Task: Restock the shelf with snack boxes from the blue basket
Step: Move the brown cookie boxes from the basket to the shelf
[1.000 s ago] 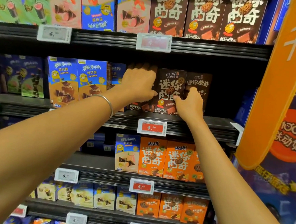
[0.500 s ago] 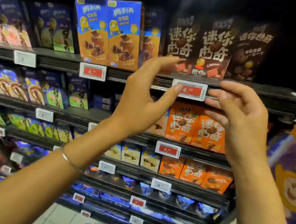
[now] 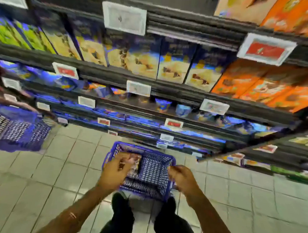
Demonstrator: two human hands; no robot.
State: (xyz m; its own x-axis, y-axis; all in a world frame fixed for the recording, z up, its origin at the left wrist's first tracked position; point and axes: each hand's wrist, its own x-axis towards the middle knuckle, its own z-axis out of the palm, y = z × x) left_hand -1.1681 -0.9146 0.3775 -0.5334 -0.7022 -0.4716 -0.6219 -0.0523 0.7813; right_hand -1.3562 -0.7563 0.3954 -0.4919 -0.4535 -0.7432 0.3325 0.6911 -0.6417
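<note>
Pale floor tiles (image 3: 56, 164) carry the blue basket (image 3: 153, 170) at 6 o'clock, below the shelf (image 3: 169, 94). Snack boxes (image 3: 135, 162) lie in the basket's 9 o'clock side, beneath the left hand (image 3: 114, 171). The right hand (image 3: 181, 177) is at its 3 o'clock rim. Blur hides both grips.

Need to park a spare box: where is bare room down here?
Bare floor tiles lie between the blue basket and a second basket at left, and to its right. Inside the blue basket, the right half is bare mesh; boxes crowd its left side by the left hand. Shelves are packed.
</note>
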